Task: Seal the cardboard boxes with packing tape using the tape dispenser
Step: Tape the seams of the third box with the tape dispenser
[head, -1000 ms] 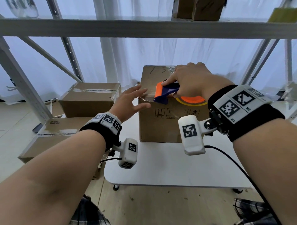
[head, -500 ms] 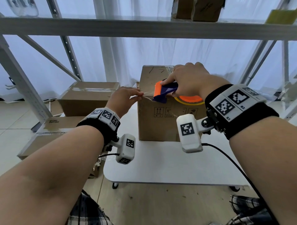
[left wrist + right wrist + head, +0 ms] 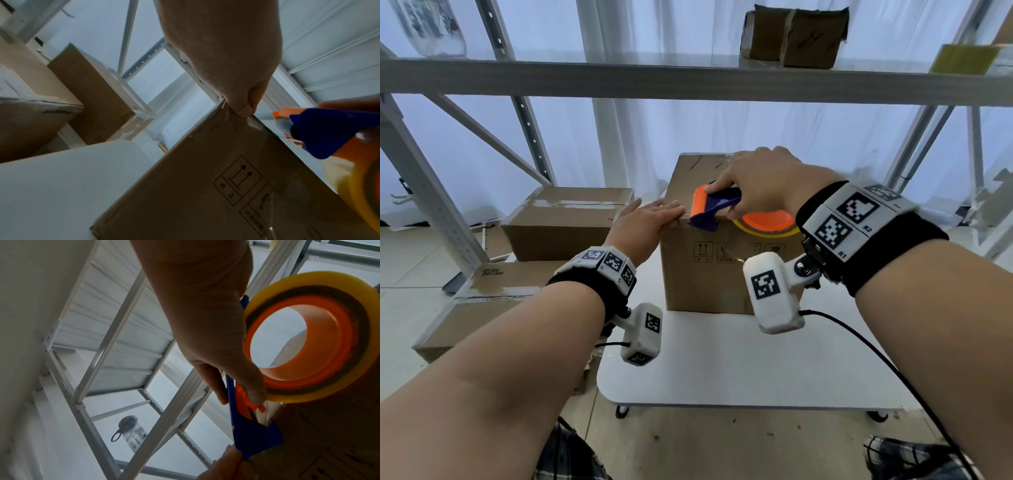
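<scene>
Cardboard box [image 3: 726, 267] stands mid-frame on the white counter [image 3: 739, 370]. Left hand [image 3: 645, 222], fingers flat, presses the tape end at its upper left corner. Just right, right hand [image 3: 763, 185] grips the tape dispenser [image 3: 717, 207] on the near top edge, which runs rightward. Shelving surrounds.

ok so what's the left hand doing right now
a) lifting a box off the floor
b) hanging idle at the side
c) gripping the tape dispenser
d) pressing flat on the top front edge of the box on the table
d: the left hand lies with straight fingers on the top front edge of the box, just left of the tape dispenser that the right hand holds.
</scene>
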Demonstrator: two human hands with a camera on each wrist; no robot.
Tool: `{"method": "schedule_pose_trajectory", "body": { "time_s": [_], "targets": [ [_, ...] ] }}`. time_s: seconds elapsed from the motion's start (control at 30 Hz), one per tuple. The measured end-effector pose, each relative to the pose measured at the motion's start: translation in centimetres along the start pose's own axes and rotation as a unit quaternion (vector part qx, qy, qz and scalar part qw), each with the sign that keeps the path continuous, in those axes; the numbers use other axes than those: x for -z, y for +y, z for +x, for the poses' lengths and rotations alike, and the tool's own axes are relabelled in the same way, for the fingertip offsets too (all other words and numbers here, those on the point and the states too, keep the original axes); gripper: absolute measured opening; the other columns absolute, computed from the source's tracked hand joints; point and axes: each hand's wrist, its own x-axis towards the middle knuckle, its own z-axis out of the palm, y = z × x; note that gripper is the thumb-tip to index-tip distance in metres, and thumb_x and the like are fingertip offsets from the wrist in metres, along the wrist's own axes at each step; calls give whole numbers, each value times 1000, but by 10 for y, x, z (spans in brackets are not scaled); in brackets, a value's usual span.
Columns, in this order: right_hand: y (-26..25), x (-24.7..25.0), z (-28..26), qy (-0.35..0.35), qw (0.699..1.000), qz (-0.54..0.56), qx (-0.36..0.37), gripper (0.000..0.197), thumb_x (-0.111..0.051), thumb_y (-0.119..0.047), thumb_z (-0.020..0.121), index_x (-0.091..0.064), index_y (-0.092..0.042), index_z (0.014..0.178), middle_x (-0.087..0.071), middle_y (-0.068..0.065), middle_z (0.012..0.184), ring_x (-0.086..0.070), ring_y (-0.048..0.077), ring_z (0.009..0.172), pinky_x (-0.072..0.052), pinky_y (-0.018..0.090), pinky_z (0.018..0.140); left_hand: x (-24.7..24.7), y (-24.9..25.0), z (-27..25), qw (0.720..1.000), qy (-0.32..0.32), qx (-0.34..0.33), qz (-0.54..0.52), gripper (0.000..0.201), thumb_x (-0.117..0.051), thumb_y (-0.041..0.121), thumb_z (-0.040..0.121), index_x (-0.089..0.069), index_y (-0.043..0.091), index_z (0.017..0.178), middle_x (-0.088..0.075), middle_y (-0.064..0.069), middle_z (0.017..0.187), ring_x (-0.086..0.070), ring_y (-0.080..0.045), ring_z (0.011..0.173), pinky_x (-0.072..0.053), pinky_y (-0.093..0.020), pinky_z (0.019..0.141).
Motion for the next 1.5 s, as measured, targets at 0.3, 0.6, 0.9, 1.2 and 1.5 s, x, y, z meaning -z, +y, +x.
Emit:
{"method": "schedule_pose_trajectory", "body": {
  "time_s": [0.3, 0.6, 0.9, 1.2, 1.5],
  "targets": [
    [25, -1, -5, -23, 999, -3, 31, 53, -62, -46, 86, -43, -52, 135, -39, -14, 90, -41, 15, 92, -36, 34, 81, -10, 6, 0, 999, 10, 31, -12, 40, -25, 27, 106, -37, 35, 143, -33, 13, 151, -26, -11, 142, -9, -38, 119],
    [40, -9, -20, -23, 999, -24, -4, 52, -61, -44, 88, -41, -54, 135, -48, -6, 116, -45, 21, 107, -35, 37, 87, 2, 26, -4, 998, -14, 47, 30, 45, -20, 33, 105, -28, 25, 148, -26, 6, 156, -16, -12, 145, -4, -38, 120],
    [39, -10, -10, -32, 999, -14, -14, 51, -65, -41, 86, -47, -52, 132, -42, -16, 96, -38, 13, 94, -28, 33, 79, -4, 63, 2, 994, -71, -12, 84, 76, -40, 48, 97, -2, 11, 152, -3, -5, 160, 1, -17, 147, 5, -32, 118],
    [11, -12, -5, 25, 999, -21, -20, 40, -59, -45, 86, -54, -52, 124, -57, -12, 116, -50, 20, 109, -26, 34, 80, -2, 36, 4, 999, -3, 10, 34, 61, -52, 46, 93, -28, 31, 148, -28, 7, 154, -22, -14, 143, -13, -35, 118],
    [7, -8, -5, 30, 999, -21, -2, 39, -60, -51, 86, -56, -44, 125, -56, -5, 111, -52, 23, 107, -31, 36, 79, -3, 30, 2, 998, -8, 27, 64, 61, -49, 36, 96, -22, 28, 150, -17, 3, 159, -9, -16, 147, -3, -35, 119]
  ]
}}
